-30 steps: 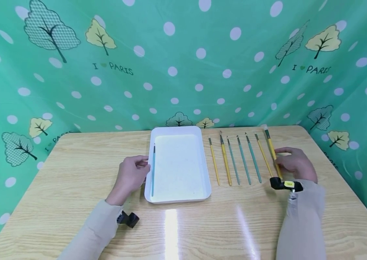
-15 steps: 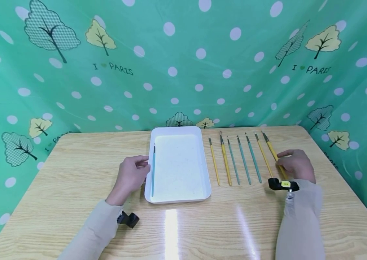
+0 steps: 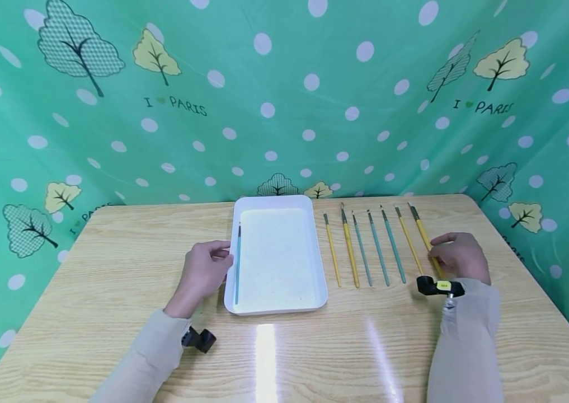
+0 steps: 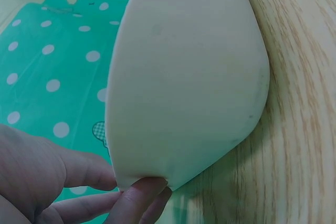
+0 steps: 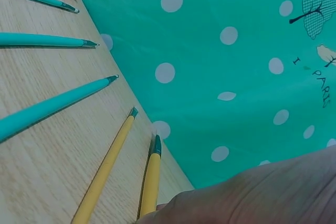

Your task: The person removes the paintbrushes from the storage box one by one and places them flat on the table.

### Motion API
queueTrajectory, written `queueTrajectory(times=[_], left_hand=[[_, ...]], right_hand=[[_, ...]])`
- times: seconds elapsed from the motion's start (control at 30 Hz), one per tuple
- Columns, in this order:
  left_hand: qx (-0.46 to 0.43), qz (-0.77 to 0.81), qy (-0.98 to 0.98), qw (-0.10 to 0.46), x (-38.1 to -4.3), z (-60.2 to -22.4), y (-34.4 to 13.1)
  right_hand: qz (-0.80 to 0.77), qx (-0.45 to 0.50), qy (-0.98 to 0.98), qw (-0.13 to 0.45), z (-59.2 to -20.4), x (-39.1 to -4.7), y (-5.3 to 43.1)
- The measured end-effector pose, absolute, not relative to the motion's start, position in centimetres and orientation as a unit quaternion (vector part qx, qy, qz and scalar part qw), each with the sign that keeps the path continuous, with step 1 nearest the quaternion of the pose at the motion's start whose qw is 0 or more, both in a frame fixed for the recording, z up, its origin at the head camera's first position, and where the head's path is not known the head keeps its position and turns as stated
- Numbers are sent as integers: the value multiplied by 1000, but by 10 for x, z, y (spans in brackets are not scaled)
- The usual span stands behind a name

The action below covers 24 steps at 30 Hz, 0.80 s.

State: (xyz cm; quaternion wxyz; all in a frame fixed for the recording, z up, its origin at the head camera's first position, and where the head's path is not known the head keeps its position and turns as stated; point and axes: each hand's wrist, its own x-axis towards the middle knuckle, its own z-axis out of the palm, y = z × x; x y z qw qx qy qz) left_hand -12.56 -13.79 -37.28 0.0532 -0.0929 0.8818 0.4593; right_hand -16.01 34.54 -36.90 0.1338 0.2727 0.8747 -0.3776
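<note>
My left hand (image 3: pixel 206 271) pinches the left rim of a shallow white tray (image 3: pixel 279 252); in the left wrist view its thumb and fingers meet at the corner of the tray wall (image 4: pixel 184 77). A thin blue paintbrush (image 3: pixel 237 274) lies inside, along the tray's left side. Over on the right, my right hand (image 3: pixel 462 257) holds the handle of a thick yellow paintbrush (image 3: pixel 421 228) between thumb and fingers. That brush is the rightmost of a row and lies close over the table, bristles pointing away. The right wrist view shows its dark ferrule, with the grip mostly hidden behind the hand.
Between tray and right hand, several paintbrushes lie side by side, among them a thin yellow one (image 3: pixel 408 238), a blue one (image 3: pixel 393 243) and a thick yellow one (image 3: pixel 349 246). A green dotted curtain (image 3: pixel 284 123) hangs behind the wooden table (image 3: pixel 344 347).
The thick yellow paintbrush has come down toward the table, its tip dipping left and then shifting slightly back right. My right hand moved a little nearer. The left hand and tray stayed still.
</note>
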Motion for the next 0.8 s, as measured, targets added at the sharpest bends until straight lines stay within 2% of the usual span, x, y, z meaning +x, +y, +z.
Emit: queueTrajectory(times=[0.8], left_hand=[[-92,452,886,54,-126,-374,-138]], right_hand=[[-357,294,879,115,-358,-156,339]])
